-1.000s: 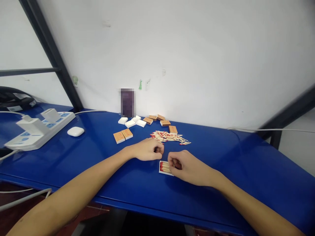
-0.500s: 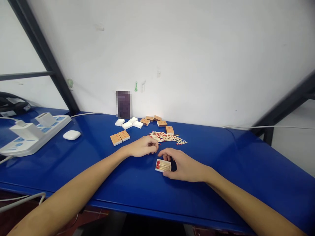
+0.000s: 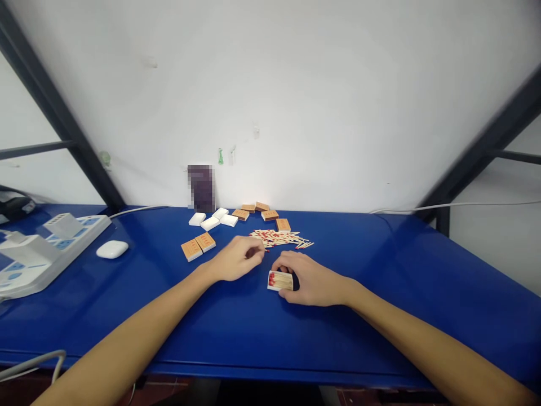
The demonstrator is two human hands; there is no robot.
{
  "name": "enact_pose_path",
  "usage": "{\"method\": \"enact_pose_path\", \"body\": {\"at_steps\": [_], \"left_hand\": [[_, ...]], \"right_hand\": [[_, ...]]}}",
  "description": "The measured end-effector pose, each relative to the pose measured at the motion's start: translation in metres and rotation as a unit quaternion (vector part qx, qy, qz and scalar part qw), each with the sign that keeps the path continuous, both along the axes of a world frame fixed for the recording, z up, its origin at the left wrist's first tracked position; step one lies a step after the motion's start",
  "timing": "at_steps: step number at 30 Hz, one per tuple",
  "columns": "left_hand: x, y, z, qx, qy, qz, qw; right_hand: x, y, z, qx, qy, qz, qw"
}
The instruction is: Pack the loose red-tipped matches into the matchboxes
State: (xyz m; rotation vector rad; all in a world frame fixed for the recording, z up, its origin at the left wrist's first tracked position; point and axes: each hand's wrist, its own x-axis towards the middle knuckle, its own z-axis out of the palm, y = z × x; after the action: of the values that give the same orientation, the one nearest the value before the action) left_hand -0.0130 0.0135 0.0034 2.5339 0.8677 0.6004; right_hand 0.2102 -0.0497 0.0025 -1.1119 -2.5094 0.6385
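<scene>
My right hand (image 3: pixel 302 279) grips a small white matchbox tray (image 3: pixel 280 289) between thumb and fingers. Red-headed matches lie side by side in this tray, heads to the left. Just left of it, my left hand (image 3: pixel 240 257) is curled, thumb and fingers pinched near the front of a heap of loose matches (image 3: pixel 279 238). A red match tip shows by those fingertips; whether it is held I cannot make out. Behind the heap lies an orange matchbox (image 3: pixel 283 225).
Several white trays (image 3: pixel 210 224) and more orange matchboxes (image 3: pixel 248 208) lie by the wall. Two orange matchboxes (image 3: pixel 191 250) sit left of my left hand. Further left are a white earphone case (image 3: pixel 112 249) and a power strip (image 3: pixel 63 265) with plugs on the blue table (image 3: pixel 236 332).
The view has shifted a little to the right. My right hand has closed in around the tray, with its fingers now at the far side. My left hand stays near the heap.
</scene>
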Motion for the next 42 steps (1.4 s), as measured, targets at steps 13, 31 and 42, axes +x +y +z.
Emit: {"method": "enact_pose_path", "body": {"at_steps": [13, 31, 42], "left_hand": [[-0.089, 0.067, 0.002, 0.095, 0.125, 0.339, 0.928], [-0.079, 0.06, 0.007, 0.097, 0.112, 0.308, 0.94], [0.058, 0.072, 0.025, 0.201, 0.238, 0.051, 0.949]], "right_hand": [[0.009, 0.004, 0.0, 0.062, -0.081, -0.015, 0.995], [0.002, -0.001, -0.004, 0.045, -0.044, -0.002, 0.998], [-0.007, -0.005, -0.005, 0.124, -0.086, 0.03, 0.988]]}}
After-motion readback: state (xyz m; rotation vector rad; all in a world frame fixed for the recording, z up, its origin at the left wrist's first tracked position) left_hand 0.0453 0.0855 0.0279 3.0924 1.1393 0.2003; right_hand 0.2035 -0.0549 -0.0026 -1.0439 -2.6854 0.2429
